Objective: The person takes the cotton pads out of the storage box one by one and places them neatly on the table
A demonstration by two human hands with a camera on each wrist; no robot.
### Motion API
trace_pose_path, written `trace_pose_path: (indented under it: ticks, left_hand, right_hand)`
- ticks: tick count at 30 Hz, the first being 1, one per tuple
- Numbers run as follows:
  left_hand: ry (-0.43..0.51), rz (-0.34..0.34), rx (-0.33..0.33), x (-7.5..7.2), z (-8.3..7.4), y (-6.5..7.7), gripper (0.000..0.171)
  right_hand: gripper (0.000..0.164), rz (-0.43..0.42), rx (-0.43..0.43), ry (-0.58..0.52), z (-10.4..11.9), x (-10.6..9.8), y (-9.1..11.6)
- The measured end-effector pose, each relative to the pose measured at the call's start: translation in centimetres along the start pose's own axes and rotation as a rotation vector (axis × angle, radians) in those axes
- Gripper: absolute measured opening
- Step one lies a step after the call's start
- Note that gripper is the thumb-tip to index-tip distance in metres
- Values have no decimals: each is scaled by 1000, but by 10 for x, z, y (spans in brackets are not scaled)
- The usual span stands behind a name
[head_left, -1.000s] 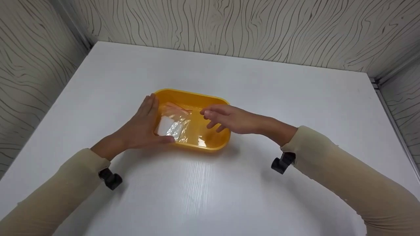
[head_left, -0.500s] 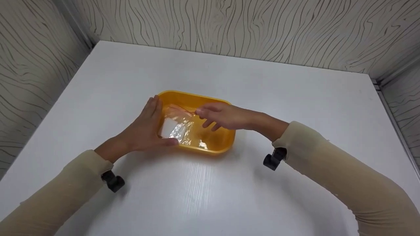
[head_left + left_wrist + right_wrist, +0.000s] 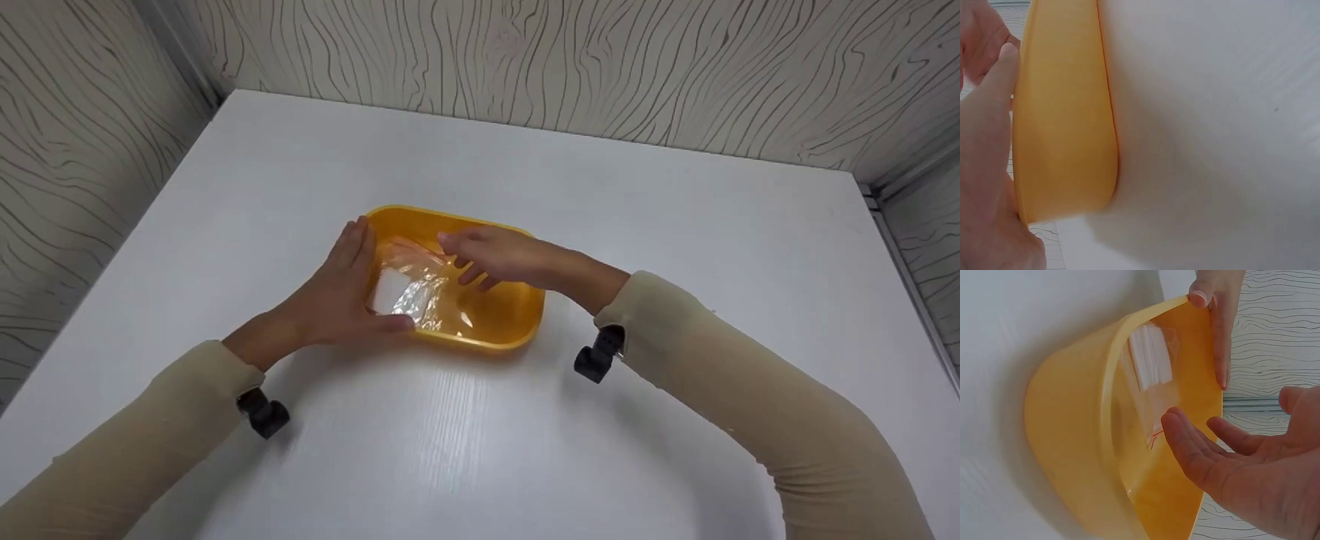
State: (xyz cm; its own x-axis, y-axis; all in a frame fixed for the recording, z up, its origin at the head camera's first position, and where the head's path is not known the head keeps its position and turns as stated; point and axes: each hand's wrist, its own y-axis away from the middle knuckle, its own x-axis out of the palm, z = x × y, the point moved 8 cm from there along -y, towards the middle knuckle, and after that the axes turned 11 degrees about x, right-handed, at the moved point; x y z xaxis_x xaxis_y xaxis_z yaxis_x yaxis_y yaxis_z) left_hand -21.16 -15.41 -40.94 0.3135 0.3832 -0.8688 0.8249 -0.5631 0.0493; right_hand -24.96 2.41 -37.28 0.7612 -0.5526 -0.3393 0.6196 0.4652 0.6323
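A yellow plastic tub sits on the white table. Inside its left half lies a clear zip bag with a red-orange strip along its edge. The bag holds a white block, which looks like a layered stack in the right wrist view. My left hand rests against the tub's left end, fingers straight along the rim and thumb stretched over the front rim. Above the right half of the tub hovers my right hand, fingers spread and slightly bent, holding nothing. Its fingertips reach near the bag's red strip.
The white table extends around the tub on all sides. Wood-grain patterned walls stand behind it and to both sides. Small black camera mounts hang from both beige sleeves.
My right hand has moved left, farther in over the tub toward the bag. The left hand stays at the tub's left end. The whole scene shifts slightly right with the head view.
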Motion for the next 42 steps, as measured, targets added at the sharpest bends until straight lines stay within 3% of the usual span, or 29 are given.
trace_pose_path:
  ticks: [17, 27, 42]
  left_hand:
    - [22, 6, -15, 2, 0, -4, 136]
    - [20, -8, 10, 2, -1, -3, 137]
    - [28, -14, 2, -1, -2, -1, 136]
  right_hand:
    - [67, 9, 105, -17, -7, 2, -23]
    - [66, 67, 102, -87, -10, 12, -33]
    - [72, 13, 90, -112, -5, 16, -39]
